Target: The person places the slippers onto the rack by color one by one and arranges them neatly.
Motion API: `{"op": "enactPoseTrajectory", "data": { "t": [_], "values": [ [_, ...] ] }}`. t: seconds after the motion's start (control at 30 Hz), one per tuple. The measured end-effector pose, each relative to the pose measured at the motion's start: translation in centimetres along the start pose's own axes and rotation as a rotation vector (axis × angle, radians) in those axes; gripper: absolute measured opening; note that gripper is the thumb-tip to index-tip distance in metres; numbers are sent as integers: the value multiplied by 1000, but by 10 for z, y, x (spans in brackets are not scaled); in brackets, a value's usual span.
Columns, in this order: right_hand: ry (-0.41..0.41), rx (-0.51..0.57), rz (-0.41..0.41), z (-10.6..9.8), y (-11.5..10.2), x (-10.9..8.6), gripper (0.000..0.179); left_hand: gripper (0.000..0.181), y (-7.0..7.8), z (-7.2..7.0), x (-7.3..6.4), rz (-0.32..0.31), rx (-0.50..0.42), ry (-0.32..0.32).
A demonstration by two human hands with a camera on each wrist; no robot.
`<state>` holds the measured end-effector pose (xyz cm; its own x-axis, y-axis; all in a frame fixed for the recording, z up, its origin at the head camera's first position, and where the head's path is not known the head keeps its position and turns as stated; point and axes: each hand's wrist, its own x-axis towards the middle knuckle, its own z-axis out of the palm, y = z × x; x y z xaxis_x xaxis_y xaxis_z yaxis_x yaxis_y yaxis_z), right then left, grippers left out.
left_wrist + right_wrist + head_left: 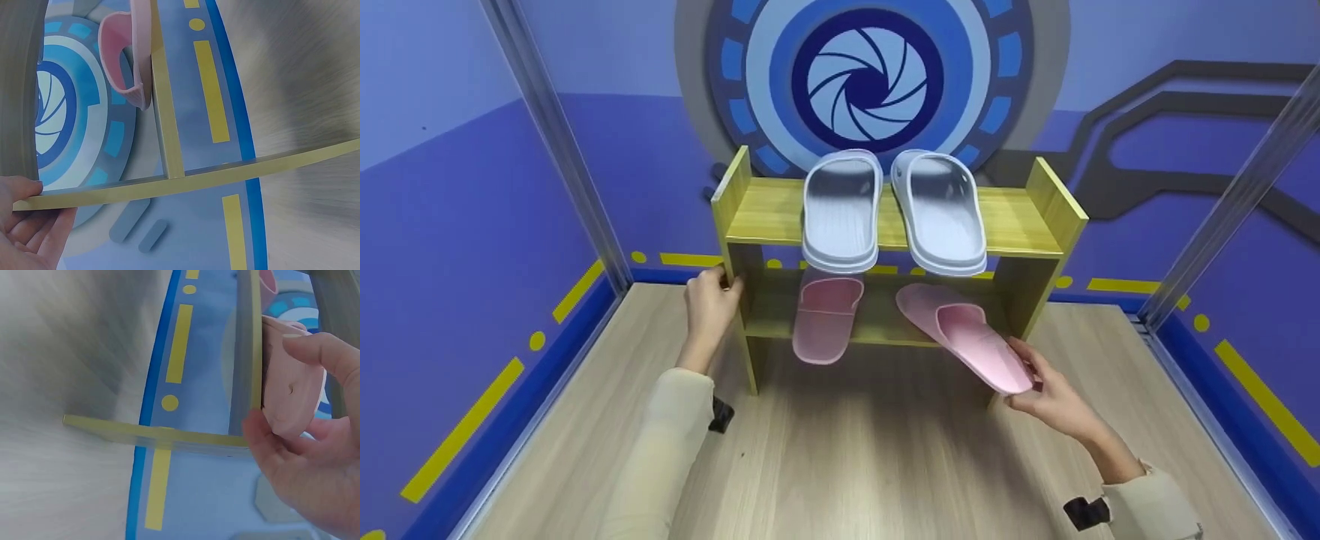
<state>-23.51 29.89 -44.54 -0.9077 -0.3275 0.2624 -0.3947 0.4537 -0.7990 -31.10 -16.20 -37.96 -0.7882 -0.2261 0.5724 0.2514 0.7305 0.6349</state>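
Note:
A small wooden shoe rack (765,206) stands in front of me. My left hand (711,311) holds the edge of its left side panel (112,194), thumb on one face and fingers on the other. At the lower right, my right hand (1054,394) grips a pink slipper (967,337) by its near end. That slipper lies slanted across the lower shelf, its far end over the board. Its match, another pink slipper (825,330), rests on the left of the lower shelf, jutting past the front edge. In the right wrist view, fingers and thumb (304,349) span the held slipper (292,382).
Two pale grey clogs (841,225) sit side by side on the upper shelf, overhanging its front. The rack stands on a wood-grain surface (847,457). Purple-blue printed panels (622,165) with metal posts (562,135) enclose the back and sides.

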Motion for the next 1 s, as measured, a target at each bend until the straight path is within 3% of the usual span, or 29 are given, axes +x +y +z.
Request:
{"op": "enactPoseTrajectory", "data": {
  "t": [0.23,0.43,0.63,1.0],
  "values": [
    [33,135,-56,8,-1,2,72,16,0,0,0,-20,4,-13],
    [119,198,-109,30,-1,6,72,16,-1,1,1,-24,-6,-18],
    [258,199,-148,63,-6,9,71,15,-1,1,0,-20,-8,-19],
    [360,173,-153,91,-44,16,68,14,-1,1,0,-4,-9,-10]
  ]
}}
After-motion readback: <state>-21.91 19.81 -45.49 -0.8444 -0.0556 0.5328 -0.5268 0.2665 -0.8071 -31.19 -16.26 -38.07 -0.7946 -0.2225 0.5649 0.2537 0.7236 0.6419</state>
